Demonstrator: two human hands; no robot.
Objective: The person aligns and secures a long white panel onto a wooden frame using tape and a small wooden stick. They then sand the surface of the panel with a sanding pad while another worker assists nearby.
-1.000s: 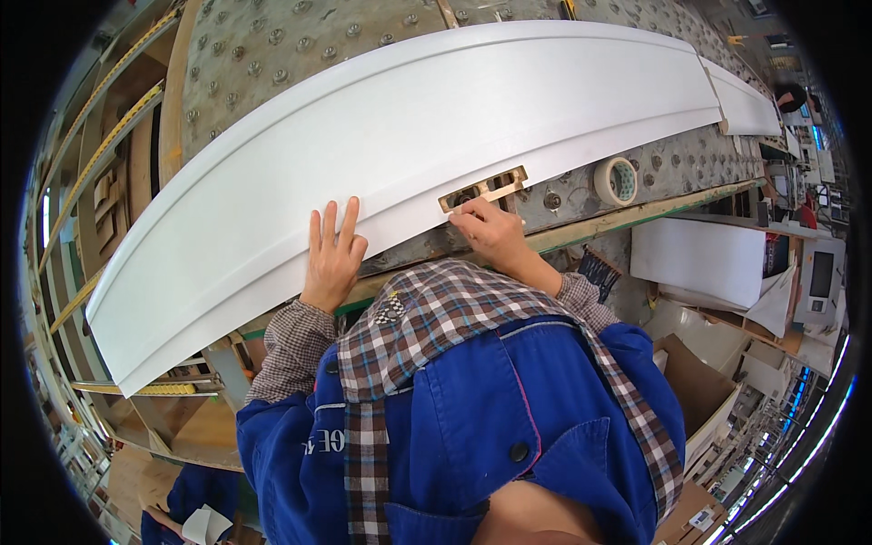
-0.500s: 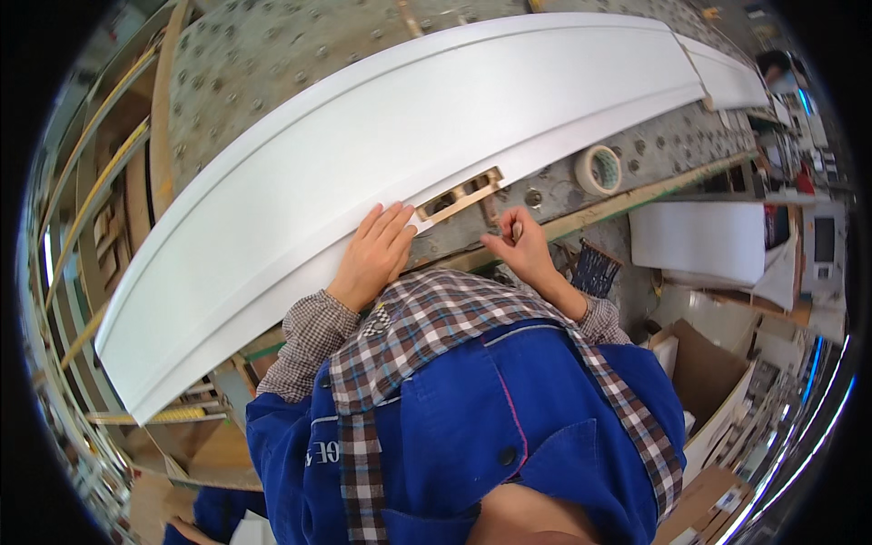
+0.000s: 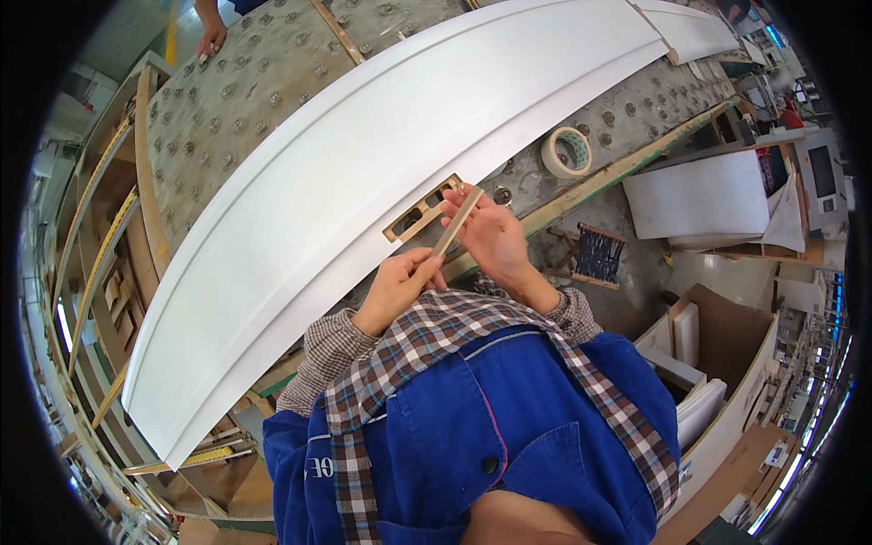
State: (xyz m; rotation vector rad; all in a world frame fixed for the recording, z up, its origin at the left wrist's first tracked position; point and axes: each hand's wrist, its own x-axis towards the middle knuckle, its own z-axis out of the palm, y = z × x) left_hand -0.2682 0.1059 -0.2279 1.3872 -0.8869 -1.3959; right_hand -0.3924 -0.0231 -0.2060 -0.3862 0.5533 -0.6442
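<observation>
A thin flat strip (image 3: pixel 457 222), brown and apparently wood, slants up to the right in front of me. My left hand (image 3: pixel 400 286) pinches its lower end between thumb and fingers. Beside its upper part, my right hand (image 3: pixel 498 238) is turned palm up with fingers stretched out, and the strip crosses in front of those fingers. Just beyond my hands lies a long white curved panel (image 3: pixel 318 191). A rectangular cutout with a wood-coloured frame (image 3: pixel 392 232) sits at its near edge, the right end partly covered by my fingers.
A roll of tape (image 3: pixel 586 163) stands on the studded table (image 3: pixel 218 163) to the right. Another person's hand (image 3: pixel 212 38) rests on the table at the far left. Below the table's edge are a dark woven stool (image 3: pixel 599 254) and an open cardboard box (image 3: pixel 727 331).
My left hand has left the panel and now grips the strip. My right hand has turned palm up next to it. Another person's hand has come into view at the far left.
</observation>
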